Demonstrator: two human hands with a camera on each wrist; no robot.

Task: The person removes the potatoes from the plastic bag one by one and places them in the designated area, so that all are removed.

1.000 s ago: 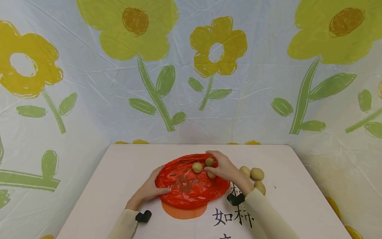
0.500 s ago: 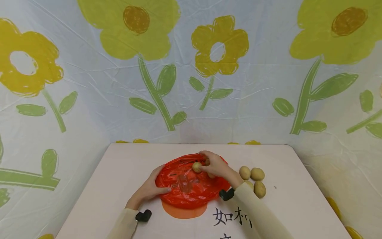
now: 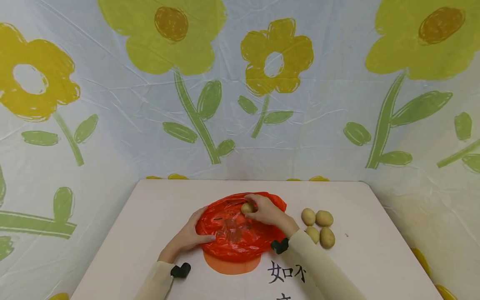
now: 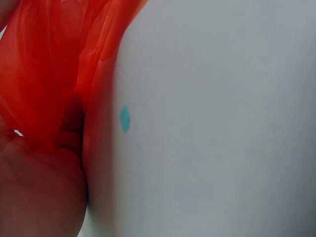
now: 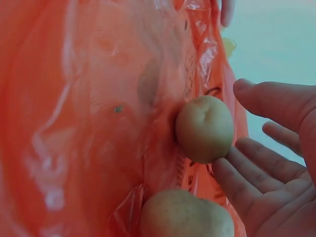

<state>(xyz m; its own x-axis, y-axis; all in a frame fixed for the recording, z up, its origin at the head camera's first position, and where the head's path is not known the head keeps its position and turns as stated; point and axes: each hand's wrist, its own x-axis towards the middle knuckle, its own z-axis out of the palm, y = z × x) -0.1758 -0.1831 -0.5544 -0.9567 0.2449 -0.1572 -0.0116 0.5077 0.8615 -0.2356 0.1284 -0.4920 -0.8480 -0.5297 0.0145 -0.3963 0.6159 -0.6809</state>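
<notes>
One red bag (image 3: 221,246) is counted on one bench (image 3: 168,196). Two potatoes (image 5: 205,128) are shown against its plastic; four loose potatoes (image 3: 324,218) are grouped at its three o'clock. Two hands are counted: the left hand (image 3: 190,232) at nine o'clock, the right hand (image 3: 265,210) at two.

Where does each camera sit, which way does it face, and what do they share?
Head: worn on the head, facing forward and down at the table, red bag and potatoes; left grip, right grip and sleeves show.
Left wrist: worn there, facing the bag and a pale surface; part of left grip shows.
Right wrist: worn there, facing the bag and two potatoes; part of right grip shows.
Head and right wrist share right grip and bag.
</notes>
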